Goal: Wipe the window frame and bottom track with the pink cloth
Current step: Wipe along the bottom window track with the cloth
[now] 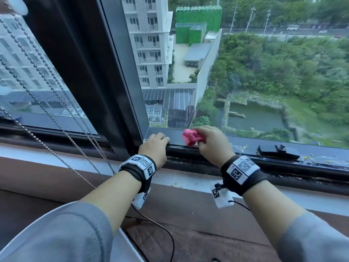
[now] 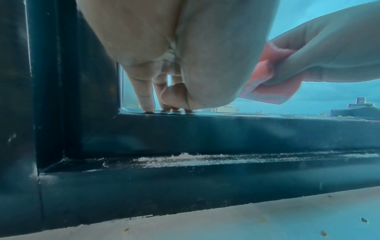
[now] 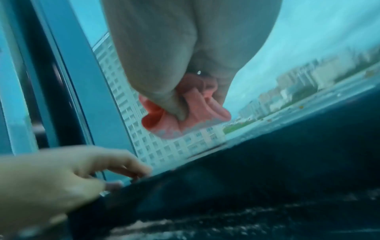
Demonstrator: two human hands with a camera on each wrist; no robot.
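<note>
The right hand held the pink cloth bunched up, thumb and fingers curled round it, with folds spilling out toward the left hand. The cloth hung just above the dark bottom rail of the window frame — the wrist views showed a gap under it, though the head view could not settle whether its lowest fold touched the rail. The left hand sat just beside the cloth, at the corner where the upright meets the rail; its fingertips pressed down on the rail's top edge, fingers bent but gripping nothing. Below both hands ran the bottom track, streaked with pale, gritty dust — the cloth was well clear of it. Farther right along the rail lay a black latch, and bead chains hung at the left.
</note>
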